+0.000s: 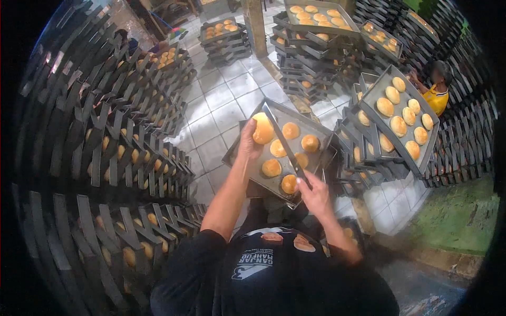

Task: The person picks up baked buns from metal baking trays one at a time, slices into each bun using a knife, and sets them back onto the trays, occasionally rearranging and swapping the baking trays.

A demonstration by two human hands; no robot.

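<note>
A grey metal baking tray [243,164] with several golden buns lies on a stack in front of me. My left hand [247,143] is raised over the tray's far left part and grips one round bun [262,128]. My right hand [315,194] is at the tray's near right edge, closed on the end of a long flat metal strip [282,138]. The strip runs diagonally across the tray between the buns. Another bun [289,184] sits just left of my right hand.
Tall stacks of dark trays with buns curve along the left [121,152]. More loaded stacks stand behind [311,47] and to the right [400,113]. A person in a yellow shirt [436,97] is at the far right. White tiled floor [221,100] and a wooden post [256,26] lie beyond.
</note>
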